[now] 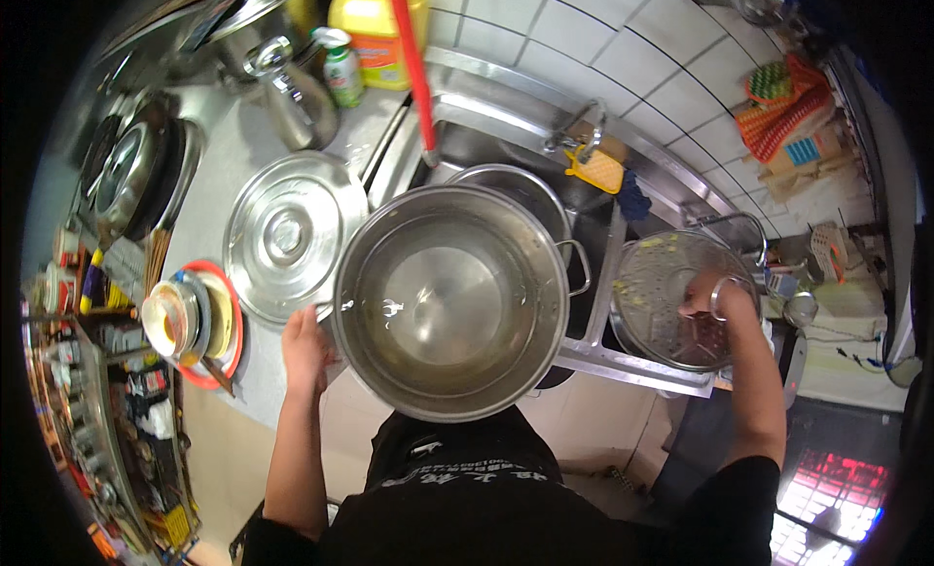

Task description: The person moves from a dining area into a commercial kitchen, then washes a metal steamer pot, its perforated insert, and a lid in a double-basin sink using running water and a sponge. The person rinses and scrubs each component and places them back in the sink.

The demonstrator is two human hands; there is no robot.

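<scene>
A large metal pot (pixel 445 303) with liquid in it stands in front of my body, partly over the sink's left edge. My left hand (pixel 305 347) is at its left handle, the fingers closed around it. Off to the right, my right hand (pixel 711 296), blurred and wearing a bracelet, is over a round perforated metal tray (pixel 657 274) with yellowish scraps on it; whether its fingers grip anything cannot be told. Beside the pot, a round metal lid (pixel 255 237) lies on the counter. Behind the pot, a metal basin (pixel 536 190) sits in the sink.
A red hose (pixel 412 62) hangs into the sink (pixel 467 139). Near the faucet (pixel 598 124) are a yellow sponge cloth (pixel 597 170) and a dark blue cloth (pixel 633 197). Stacked bowls (pixel 169 321), a metal jug (pixel 299 106), a spray bottle (pixel 339 73) and a yellow jug (pixel 365 18) stand on the counter.
</scene>
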